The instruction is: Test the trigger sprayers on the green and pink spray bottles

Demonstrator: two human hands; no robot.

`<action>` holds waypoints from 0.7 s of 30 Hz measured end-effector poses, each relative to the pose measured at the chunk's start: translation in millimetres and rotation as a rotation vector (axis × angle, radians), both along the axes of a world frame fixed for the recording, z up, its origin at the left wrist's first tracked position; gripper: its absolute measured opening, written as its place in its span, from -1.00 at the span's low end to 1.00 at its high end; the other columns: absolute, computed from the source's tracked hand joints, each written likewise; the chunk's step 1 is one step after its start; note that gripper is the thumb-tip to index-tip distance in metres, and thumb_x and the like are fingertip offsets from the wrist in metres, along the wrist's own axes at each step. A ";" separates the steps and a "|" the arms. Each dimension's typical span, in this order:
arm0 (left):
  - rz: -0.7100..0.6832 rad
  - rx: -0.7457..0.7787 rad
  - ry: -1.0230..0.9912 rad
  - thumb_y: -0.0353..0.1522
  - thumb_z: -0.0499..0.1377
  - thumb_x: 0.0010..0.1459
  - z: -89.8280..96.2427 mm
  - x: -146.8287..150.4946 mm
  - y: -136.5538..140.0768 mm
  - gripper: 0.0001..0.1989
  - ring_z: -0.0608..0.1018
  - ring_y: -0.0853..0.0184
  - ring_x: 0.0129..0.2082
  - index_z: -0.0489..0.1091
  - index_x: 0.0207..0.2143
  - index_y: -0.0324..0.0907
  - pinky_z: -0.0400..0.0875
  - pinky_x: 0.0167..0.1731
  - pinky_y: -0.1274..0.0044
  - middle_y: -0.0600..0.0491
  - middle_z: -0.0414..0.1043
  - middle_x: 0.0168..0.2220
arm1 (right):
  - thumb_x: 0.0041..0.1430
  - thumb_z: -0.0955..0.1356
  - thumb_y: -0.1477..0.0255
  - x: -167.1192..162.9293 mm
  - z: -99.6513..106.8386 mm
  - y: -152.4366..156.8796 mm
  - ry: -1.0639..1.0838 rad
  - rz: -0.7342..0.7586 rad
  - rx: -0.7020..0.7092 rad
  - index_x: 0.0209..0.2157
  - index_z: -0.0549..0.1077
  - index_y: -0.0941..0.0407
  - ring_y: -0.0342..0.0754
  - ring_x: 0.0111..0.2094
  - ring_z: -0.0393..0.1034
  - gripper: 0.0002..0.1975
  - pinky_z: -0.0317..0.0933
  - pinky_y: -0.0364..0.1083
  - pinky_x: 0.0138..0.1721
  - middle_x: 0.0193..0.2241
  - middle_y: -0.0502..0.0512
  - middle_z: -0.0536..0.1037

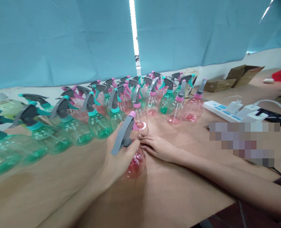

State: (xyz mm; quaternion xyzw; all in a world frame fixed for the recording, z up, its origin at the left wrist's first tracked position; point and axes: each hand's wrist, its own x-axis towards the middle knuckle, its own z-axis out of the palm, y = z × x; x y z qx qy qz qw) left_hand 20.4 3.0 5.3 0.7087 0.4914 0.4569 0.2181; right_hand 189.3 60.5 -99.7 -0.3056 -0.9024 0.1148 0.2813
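In the head view, my left hand [121, 160] is wrapped round the neck of a pink spray bottle [136, 166] with a grey trigger, which stands on the brown tabletop [173, 190]. My right hand [158, 146] lies low beside it, palm down, fingers stretched toward the bottle's far side. Whether those fingertips touch the bottle, I cannot tell. Just beyond my hands is another pink spray bottle [137, 109]. A row of green spray bottles [98, 125] runs off to the left, their triggers grey and teal.
More pink bottles [193, 107] and green ones crowd the back, before a blue curtain [59, 41]. Right of them lie a white power strip [222, 110] with plugged-in chargers and a pixelated patch. An open cardboard box [243, 76] stands behind. The table's front edge shows at lower right.
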 end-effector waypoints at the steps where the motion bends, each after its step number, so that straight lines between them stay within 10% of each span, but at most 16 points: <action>1: 0.000 0.010 0.005 -0.45 0.08 -0.06 0.1 -0.1 0.1 -0.87 0.23 0.40 -0.60 0.21 -0.41 -0.08 0.24 -0.55 0.53 0.22 0.14 -0.57 | 0.35 0.25 0.46 0.0 0.0 -0.1 0.000 0.000 0.000 -0.01 0.48 0.21 0.08 0.12 0.37 -0.74 0.21 0.10 0.19 0.03 0.26 0.52; 21: 0.006 0.037 0.016 -0.46 0.04 -0.05 0.8 0.1 4.2 -0.89 0.21 0.44 -0.65 0.14 -0.49 -0.09 0.16 -0.59 0.55 0.25 0.07 -0.62 | 0.36 0.24 0.48 -0.3 0.6 0.2 -0.008 0.007 -0.014 0.00 0.47 0.17 0.06 0.11 0.37 -0.73 0.24 0.10 0.16 0.03 0.22 0.53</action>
